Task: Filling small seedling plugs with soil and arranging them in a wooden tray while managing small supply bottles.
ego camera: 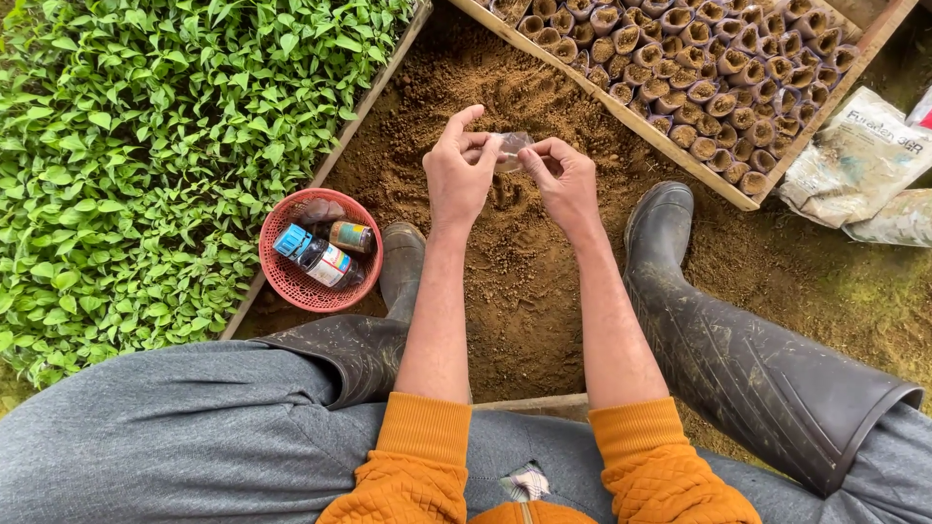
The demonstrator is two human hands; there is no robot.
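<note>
Hands: the left hand (458, 173) and the right hand (563, 180) were both pinched shut on a small clear plastic bag (512, 147), stretched between the fingertips.
Bag's place: it hung above bare brown soil (505, 281), between two black rubber boots (680, 291) and short of the wooden tray (670, 141).
Risk: the film looked thin and slippery — a loose pinch would likely drop it onto the soil, and a hard pull might tear it.
Second risk: a shifted left boot could tip the red basket (291, 281) just beside it.
Counts: one bag, two boots, one basket with about three small bottles (325, 257), dozens of soil-filled pots (709, 78) in the tray — too many to count — and two pale sacks (854, 160).
Left edge: a bed of green seedlings (146, 146).
</note>
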